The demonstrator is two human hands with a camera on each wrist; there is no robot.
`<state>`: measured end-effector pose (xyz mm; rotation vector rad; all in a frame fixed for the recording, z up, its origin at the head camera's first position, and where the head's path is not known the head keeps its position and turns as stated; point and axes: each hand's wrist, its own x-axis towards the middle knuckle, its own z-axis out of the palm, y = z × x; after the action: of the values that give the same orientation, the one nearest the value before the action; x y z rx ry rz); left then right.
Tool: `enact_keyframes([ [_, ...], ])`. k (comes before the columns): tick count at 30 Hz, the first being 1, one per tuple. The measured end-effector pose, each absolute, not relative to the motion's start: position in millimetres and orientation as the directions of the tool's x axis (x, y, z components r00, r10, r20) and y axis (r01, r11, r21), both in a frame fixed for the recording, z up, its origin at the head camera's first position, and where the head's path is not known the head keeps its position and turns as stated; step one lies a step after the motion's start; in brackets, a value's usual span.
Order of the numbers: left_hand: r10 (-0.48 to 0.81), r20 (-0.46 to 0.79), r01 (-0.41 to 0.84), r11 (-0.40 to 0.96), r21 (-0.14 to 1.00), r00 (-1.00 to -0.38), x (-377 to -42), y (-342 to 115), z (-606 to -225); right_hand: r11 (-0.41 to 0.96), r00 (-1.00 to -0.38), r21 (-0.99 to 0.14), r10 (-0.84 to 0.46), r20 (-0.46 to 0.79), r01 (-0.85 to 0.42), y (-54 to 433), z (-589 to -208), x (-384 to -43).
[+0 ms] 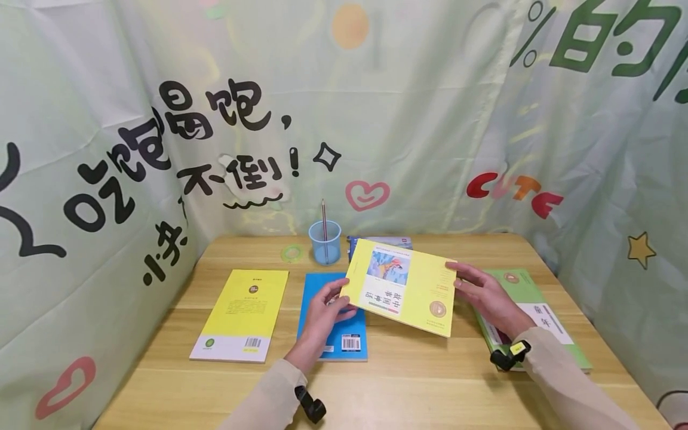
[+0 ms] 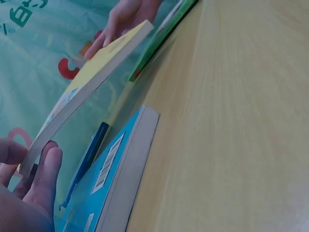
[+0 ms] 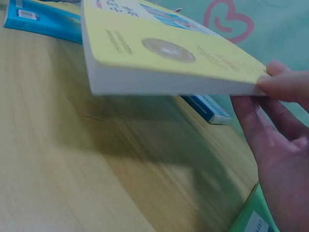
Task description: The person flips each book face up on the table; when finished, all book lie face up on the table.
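Both hands hold a yellow book (image 1: 421, 286) in the air above the table, its picture cover facing up and turned sideways. My left hand (image 1: 323, 313) pinches its left end, thumb on top and fingers beneath, as the left wrist view shows. At the opposite end, my right hand (image 1: 491, 298) grips a corner between thumb and fingers (image 3: 251, 121). Under the left hand lies a blue book (image 1: 335, 352), barcode side up and partly covered by that hand. A green book (image 1: 556, 322) lies below the right forearm, partly hidden by it.
Another yellow book (image 1: 244, 310) lies back cover up at the left. A blue cup (image 1: 325, 243) holding a pencil (image 1: 324, 215) stands at the back, beside a dark blue box or book (image 1: 395, 242) partly hidden behind the held book. Printed cloth (image 1: 419, 119) surrounds the wooden table (image 1: 419, 394).
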<state>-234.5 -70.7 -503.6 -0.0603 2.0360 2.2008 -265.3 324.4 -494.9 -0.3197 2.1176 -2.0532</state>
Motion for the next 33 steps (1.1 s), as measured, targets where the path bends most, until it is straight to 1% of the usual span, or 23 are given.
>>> enact_keyframes([
  [4, 0.078, -0.111, -0.116, -0.051, 0.992, -0.991, -235.1, -69.1, -504.5, 0.097, -0.947, -0.995, -0.319, -0.035, 0.004, 323.0, -493.4, -264.1],
  [6, 0.081, -0.108, -0.113, -0.057, 0.992, -0.991, -235.1, -68.5, -504.9, 0.111, -0.940, -0.994, -0.337, -0.055, 0.019, 322.5, -492.4, -263.2],
  [8, 0.089, -0.108, -0.114, -0.062, 0.992, -0.990, -234.6, -68.2, -505.2, 0.106, -0.943, -0.994, -0.327, -0.057, 0.023, 322.5, -492.6, -262.8],
  [11, 0.117, -0.109, -0.116, -0.060, 0.991, -0.987, -234.2, -68.1, -505.2, 0.111, -0.960, -0.993, -0.276, -0.057, 0.027, 323.2, -494.0, -263.1],
  [14, 0.121, -0.103, -0.105, -0.010, 0.994, -0.987, -234.3, -68.0, -505.0, 0.121, -0.959, -0.992, -0.276, -0.068, 0.036, 324.5, -495.2, -263.2],
  [17, 0.095, -0.114, -0.110, 0.050, 0.993, -0.989, -234.1, -67.8, -505.1, 0.110, -0.937, -0.992, -0.337, -0.090, 0.056, 325.4, -495.4, -261.7],
  [20, 0.082, -0.126, -0.121, 0.063, 0.991, -0.989, -234.1, -67.4, -506.0, 0.084, -0.920, -0.994, -0.381, -0.091, 0.063, 326.7, -496.6, -260.4],
  [25, 0.091, -0.123, -0.121, 0.024, 0.992, -0.988, -234.9, -67.0, -506.5, 0.046, -0.943, -0.998, -0.327, -0.061, 0.048, 325.7, -500.0, -260.0],
  [27, 0.091, -0.118, -0.118, 0.010, 0.993, -0.989, -234.7, -67.2, -506.2, 0.038, -0.942, -0.998, -0.331, -0.064, 0.054, 325.3, -500.8, -259.4],
  [33, 0.096, -0.108, -0.109, -0.007, 0.994, -0.990, -232.9, -67.8, -504.7, -0.045, -0.885, -0.995, -0.461, -0.059, 0.089, 327.4, -501.9, -256.8],
])
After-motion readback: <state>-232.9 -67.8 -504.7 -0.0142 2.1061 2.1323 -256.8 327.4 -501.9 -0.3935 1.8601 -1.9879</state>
